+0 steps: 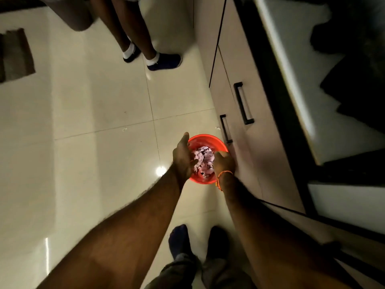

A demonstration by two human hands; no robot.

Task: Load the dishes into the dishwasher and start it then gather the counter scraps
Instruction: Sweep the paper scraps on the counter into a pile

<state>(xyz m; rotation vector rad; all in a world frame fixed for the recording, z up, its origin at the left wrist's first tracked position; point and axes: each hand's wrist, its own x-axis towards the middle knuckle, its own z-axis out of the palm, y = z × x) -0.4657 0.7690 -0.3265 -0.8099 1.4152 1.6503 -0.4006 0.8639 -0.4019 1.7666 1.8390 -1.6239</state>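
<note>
- Two hands are working low over a red bowl (205,140) of pale pink scraps (203,160), out above the floor tiles (83,122) just beside the cabinet drawers (239,126).
- Left hand (183,156) is lying against the rim, fingers fairly straight.
- Right hand (224,162) is curling down onto the pile; whether it's pinching anything, I can't tell.
- Risk: bowl is looking heaped, so tilting or pressing could be spilling scraps.
</note>
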